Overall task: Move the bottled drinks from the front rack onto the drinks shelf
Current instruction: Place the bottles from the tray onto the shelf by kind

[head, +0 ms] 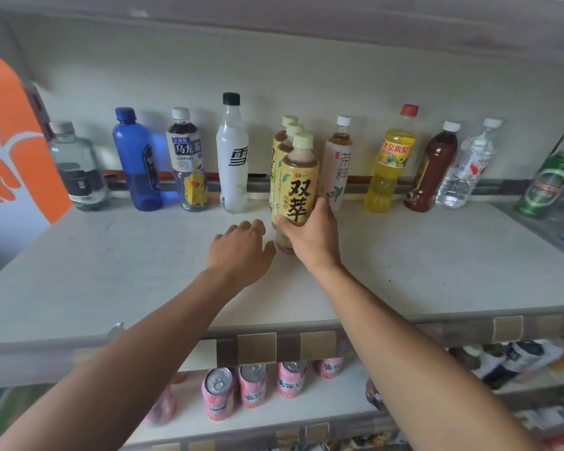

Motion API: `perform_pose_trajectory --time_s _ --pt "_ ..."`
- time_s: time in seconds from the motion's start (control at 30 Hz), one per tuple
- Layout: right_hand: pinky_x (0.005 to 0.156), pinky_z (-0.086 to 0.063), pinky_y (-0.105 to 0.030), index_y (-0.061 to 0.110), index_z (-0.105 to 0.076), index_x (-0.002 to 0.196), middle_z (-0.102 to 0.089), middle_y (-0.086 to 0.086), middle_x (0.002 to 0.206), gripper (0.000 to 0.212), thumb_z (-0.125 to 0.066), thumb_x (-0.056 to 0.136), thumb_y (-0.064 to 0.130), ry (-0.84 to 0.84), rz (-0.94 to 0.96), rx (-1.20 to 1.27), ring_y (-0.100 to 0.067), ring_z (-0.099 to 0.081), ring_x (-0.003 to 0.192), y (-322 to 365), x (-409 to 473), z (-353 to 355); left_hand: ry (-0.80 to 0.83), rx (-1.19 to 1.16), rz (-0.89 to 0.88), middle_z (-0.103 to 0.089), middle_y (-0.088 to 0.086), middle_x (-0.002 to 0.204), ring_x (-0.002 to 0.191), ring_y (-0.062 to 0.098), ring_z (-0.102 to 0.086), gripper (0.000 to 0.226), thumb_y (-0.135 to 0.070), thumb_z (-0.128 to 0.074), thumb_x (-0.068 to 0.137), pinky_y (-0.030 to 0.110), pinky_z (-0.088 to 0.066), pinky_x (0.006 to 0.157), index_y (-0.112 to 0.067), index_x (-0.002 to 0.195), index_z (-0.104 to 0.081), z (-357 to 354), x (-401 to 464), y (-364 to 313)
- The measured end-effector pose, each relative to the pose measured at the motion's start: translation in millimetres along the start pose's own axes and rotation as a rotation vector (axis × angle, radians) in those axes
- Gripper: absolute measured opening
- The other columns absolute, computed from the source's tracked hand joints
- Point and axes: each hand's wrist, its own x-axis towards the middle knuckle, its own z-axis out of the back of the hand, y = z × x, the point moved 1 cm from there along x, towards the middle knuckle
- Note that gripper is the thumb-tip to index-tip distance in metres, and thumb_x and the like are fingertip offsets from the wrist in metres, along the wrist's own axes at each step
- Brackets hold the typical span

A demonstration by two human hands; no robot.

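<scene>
My right hand [310, 237] grips the lower part of a yellow-labelled tea bottle [298, 179] with a pale green cap, upright on the white drinks shelf [111, 271]. Two more bottles of the same kind [285, 138] stand in a line right behind it. Just left of that bottle my left hand [241, 250] hovers over the shelf, fingers relaxed, holding nothing. A row of single bottles lines the back wall.
Along the back stand a clear water bottle [77, 167], a blue bottle [137, 161], an oolong tea [188, 161], a white bottle [232, 157], a pale tea [337, 164], a yellow drink [391, 161], a dark red drink [432, 167], another water bottle [469, 164]. Green can [549, 183] at right. Pink cans [253, 384] below.
</scene>
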Motion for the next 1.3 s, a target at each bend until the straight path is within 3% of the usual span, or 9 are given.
perform_pose_trajectory --time_s 0.33,0.5,0.73,0.9,1.03,1.3 --pt "0.078 -0.052 -0.037 0.01 -0.04 0.116 -0.054 -0.007 0.119 0.063 -0.08 0.076 0.039 0.04 0.013 -0.046 -0.027 -0.059 0.102 2 0 -4 -0.006 -0.015 -0.002 -0.062 0.003 0.123 0.109 0.025 -0.06 0.042 -0.046 -0.044 0.098 0.041 -0.05 0.089 -0.018 0.128 -0.052 -4 1 -2" --pt "0.078 -0.048 -0.035 0.007 -0.04 0.12 -0.053 -0.009 0.121 0.065 -0.078 0.079 0.04 0.079 0.015 -0.078 -0.029 -0.059 0.105 4 -1 -2 -0.011 -0.007 0.006 -0.063 0.003 0.123 0.107 0.025 -0.061 0.042 -0.046 -0.045 0.097 0.041 -0.051 0.088 -0.018 0.128 -0.052 -2 0 0" --pt "0.092 -0.048 -0.039 0.01 -0.037 0.136 -0.05 -0.012 0.135 0.076 -0.077 0.081 0.042 0.175 0.0 -0.275 -0.029 -0.051 0.121 -2 -16 22 -0.047 -0.035 -0.014 -0.063 0.003 0.123 0.107 0.025 -0.06 0.042 -0.047 -0.045 0.097 0.041 -0.051 0.088 -0.018 0.127 -0.052 6 -9 -1" --pt "0.092 -0.049 -0.04 0.013 -0.048 0.134 -0.054 -0.008 0.133 0.052 -0.058 0.093 0.043 0.17 0.151 -0.528 -0.026 -0.05 0.123 -3 -41 77 -0.12 -0.071 -0.161 -0.064 0.003 0.119 0.103 0.027 -0.062 0.04 -0.043 -0.045 0.097 0.038 -0.05 0.08 -0.018 0.127 -0.051 16 -35 -29" --pt "0.085 -0.049 -0.039 0.014 -0.049 0.133 -0.053 -0.006 0.13 0.046 -0.052 0.095 0.041 0.132 0.244 -0.754 -0.025 -0.046 0.122 -6 -72 127 -0.122 -0.141 -0.309 -0.065 0.0 0.119 0.105 0.027 -0.062 0.036 -0.042 -0.046 0.096 0.038 -0.048 0.082 -0.02 0.122 -0.056 17 -57 -77" --pt "0.08 -0.05 -0.039 0.012 -0.055 0.128 -0.058 -0.008 0.123 0.045 -0.053 0.094 0.04 0.022 0.099 -0.945 -0.028 -0.053 0.115 -37 -149 244 -0.035 -0.266 -0.575 -0.065 0.004 0.115 0.107 0.03 -0.061 0.036 -0.041 -0.051 0.095 0.04 -0.047 0.085 -0.018 0.121 -0.058 2 -103 -195"
